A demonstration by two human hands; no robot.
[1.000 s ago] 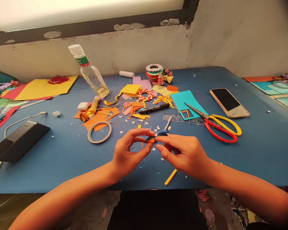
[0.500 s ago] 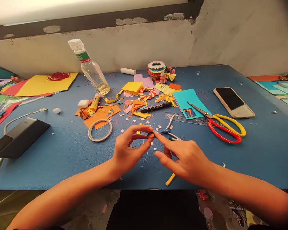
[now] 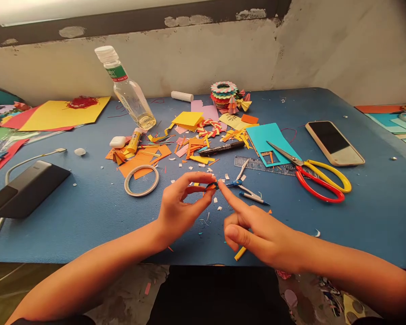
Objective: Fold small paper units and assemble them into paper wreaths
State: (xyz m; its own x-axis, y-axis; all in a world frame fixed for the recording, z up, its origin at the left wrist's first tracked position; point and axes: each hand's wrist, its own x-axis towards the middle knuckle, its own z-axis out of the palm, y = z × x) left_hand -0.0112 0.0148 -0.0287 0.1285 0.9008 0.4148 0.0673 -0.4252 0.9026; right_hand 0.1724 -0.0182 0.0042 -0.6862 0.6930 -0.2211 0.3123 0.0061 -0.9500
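My left hand (image 3: 181,203) pinches a small folded piece of orange and dark blue paper (image 3: 212,185) between thumb and fingers, above the table. My right hand (image 3: 257,230) points its index finger at the right end of that piece, the tip at or against it. Its thumb stands apart, the other fingers are curled, and nothing is in it. Just behind the fingertips lies a blue and white drawing compass (image 3: 252,193). Small white paper scraps (image 3: 219,208) are scattered below the hands. Part of a yellow paper strip (image 3: 240,253) shows beneath my right hand.
Red and yellow scissors (image 3: 320,180) lie over a turquoise sheet (image 3: 274,137) and a clear ruler (image 3: 240,161). A phone (image 3: 334,143) is at right. A tape roll (image 3: 126,185), glue stick (image 3: 134,141), black marker (image 3: 221,148), bottle (image 3: 131,101) and power bank (image 3: 30,187) stand around.
My right hand has tilted and dropped slightly, its thumb moving away from the folded paper while the index finger stays at it. My left hand keeps its pinch. The view has shifted slightly.
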